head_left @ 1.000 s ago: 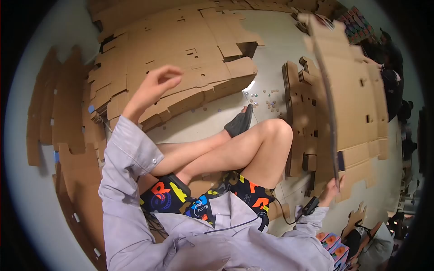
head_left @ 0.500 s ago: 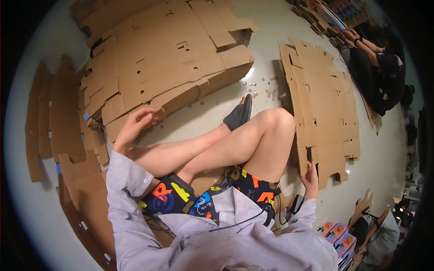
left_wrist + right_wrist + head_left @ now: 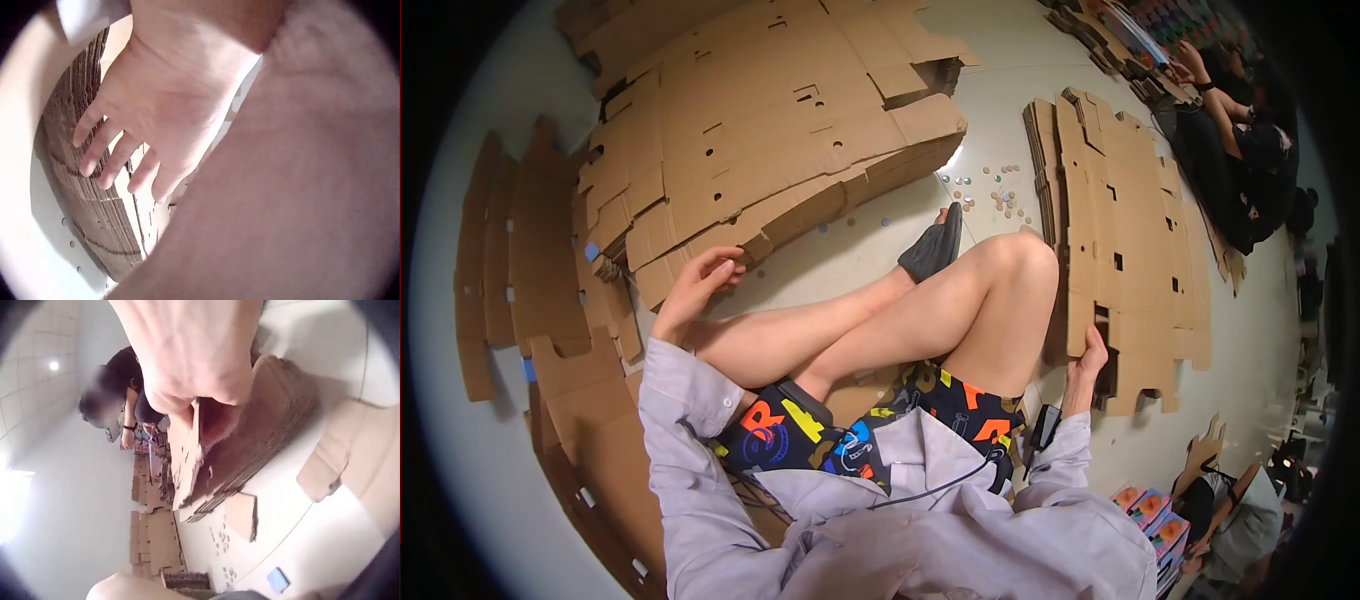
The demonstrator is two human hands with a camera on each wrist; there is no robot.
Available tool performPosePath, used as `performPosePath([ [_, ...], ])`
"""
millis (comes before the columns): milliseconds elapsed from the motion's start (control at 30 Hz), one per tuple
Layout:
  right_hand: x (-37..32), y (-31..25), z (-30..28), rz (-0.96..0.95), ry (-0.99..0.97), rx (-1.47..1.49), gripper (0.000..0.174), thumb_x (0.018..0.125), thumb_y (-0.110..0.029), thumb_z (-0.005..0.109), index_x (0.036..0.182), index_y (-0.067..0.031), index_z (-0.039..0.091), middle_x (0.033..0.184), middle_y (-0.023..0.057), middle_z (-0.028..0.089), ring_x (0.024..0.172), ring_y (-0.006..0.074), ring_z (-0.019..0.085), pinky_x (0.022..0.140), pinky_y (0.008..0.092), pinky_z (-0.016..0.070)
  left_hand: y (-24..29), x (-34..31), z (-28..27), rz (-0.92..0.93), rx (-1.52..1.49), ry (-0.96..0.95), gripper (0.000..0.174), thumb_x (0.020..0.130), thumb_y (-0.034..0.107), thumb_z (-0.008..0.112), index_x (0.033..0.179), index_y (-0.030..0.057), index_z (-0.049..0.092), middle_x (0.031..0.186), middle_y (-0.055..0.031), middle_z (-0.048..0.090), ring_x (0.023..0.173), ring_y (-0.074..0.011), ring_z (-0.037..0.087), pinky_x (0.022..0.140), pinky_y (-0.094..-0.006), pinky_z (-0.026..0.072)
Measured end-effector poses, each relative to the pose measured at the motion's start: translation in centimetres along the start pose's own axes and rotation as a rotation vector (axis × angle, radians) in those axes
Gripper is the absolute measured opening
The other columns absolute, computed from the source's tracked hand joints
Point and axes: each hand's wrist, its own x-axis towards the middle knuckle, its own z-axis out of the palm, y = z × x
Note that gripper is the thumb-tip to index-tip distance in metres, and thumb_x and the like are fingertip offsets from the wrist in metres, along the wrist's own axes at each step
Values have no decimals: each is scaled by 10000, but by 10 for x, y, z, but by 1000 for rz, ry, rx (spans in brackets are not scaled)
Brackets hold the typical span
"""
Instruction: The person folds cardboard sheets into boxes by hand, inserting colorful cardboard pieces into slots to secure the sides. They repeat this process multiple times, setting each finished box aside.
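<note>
Near the front edge of a large cardboard stack [image 3: 750,130], my left hand [image 3: 700,285] hangs with relaxed fingers and holds nothing. The left wrist view shows that hand [image 3: 169,112] with its fingers spread in front of the stack's layered edge [image 3: 106,206]; touch is unclear. My right hand [image 3: 1086,362] grips the near end of a cut-out cardboard sheet [image 3: 1135,240] over a smaller stack [image 3: 1045,170]. In the right wrist view, the right hand [image 3: 194,362] pinches the sheet [image 3: 186,459], raised at an angle beside the stacked sheets [image 3: 269,431].
Small round discs [image 3: 1000,195] lie scattered on the floor between the stacks. More cardboard [image 3: 550,240] stands at the left. My crossed legs [image 3: 940,310] lie between both stacks. Another person [image 3: 1240,150] sits at the upper right; colourful boxes [image 3: 1150,520] are at the lower right.
The sheet in my right hand has come down from a steep tilt to lie over the right stack, then shifted slightly right. My left hand has lowered towards the large stack's front edge.
</note>
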Motion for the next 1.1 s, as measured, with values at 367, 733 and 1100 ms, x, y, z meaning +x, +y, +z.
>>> performPosePath([
  [367, -10, -3, -42, 23, -157, -189, 296, 908, -89, 581, 1145, 89, 592, 1043, 118, 662, 916, 184, 641, 809, 276, 509, 0, 13, 11, 1, 28, -75, 368, 956, 266, 543, 1249, 43, 528, 1055, -52, 613, 957, -117, 559, 836, -257, 449],
  [733, 13, -7, -25, 66, -46, -179, 302, 880, -57, 605, 1133, 107, 596, 1051, 146, 657, 942, 209, 633, 832, 293, 500, -9, 7, 11, 70, 118, -87, 361, 946, 227, 558, 1241, 24, 513, 1054, -76, 606, 1021, -151, 569, 886, -283, 442],
  [1100, -8, -23, -16, -269, -32, -1041, 399, 887, -278, 606, 1027, 93, 650, 899, 219, 682, 827, 292, 657, 770, 331, 501, -10, 17, 14, 97, 174, -89, 346, 937, 215, 569, 1214, 9, 536, 1099, -94, 615, 1038, -160, 579, 917, -301, 442],
])
